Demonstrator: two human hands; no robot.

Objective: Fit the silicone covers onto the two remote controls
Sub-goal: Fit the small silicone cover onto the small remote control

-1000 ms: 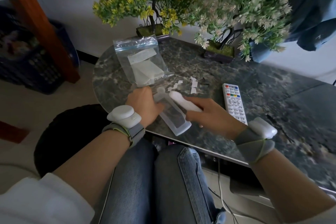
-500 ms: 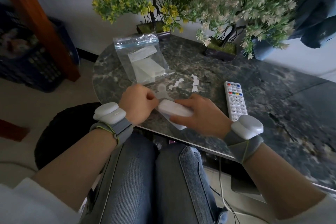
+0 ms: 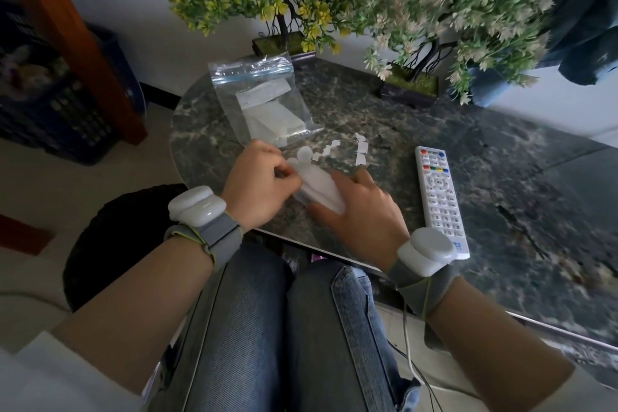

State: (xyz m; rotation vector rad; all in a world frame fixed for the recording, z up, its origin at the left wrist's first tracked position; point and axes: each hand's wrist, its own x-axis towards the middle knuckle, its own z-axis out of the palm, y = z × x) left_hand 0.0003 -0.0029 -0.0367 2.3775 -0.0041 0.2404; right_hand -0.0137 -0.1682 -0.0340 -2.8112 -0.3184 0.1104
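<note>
A small white remote [image 3: 321, 190] lies between my hands near the table's front edge, partly inside a clear silicone cover [image 3: 302, 160] whose rounded end sticks out beyond it. My left hand [image 3: 259, 184] pinches the cover's near-left edge. My right hand [image 3: 359, 214] wraps around the remote from the right. A second white remote [image 3: 439, 197] with coloured buttons lies bare on the table to the right, clear of both hands. A zip bag [image 3: 264, 104] behind my left hand holds pale folded material that looks like another cover.
The dark marble table [image 3: 501, 177] carries two potted artificial plants, one yellow-green [image 3: 284, 43] and one pale [image 3: 411, 84], along its far edge. Small white paper scraps [image 3: 361, 147] lie mid-table. My knees sit under the front edge. A dark basket [image 3: 50, 104] stands on the floor at left.
The remote in my right hand has swung down onto the cover and slid into it. Both hands have closed in together around it.
</note>
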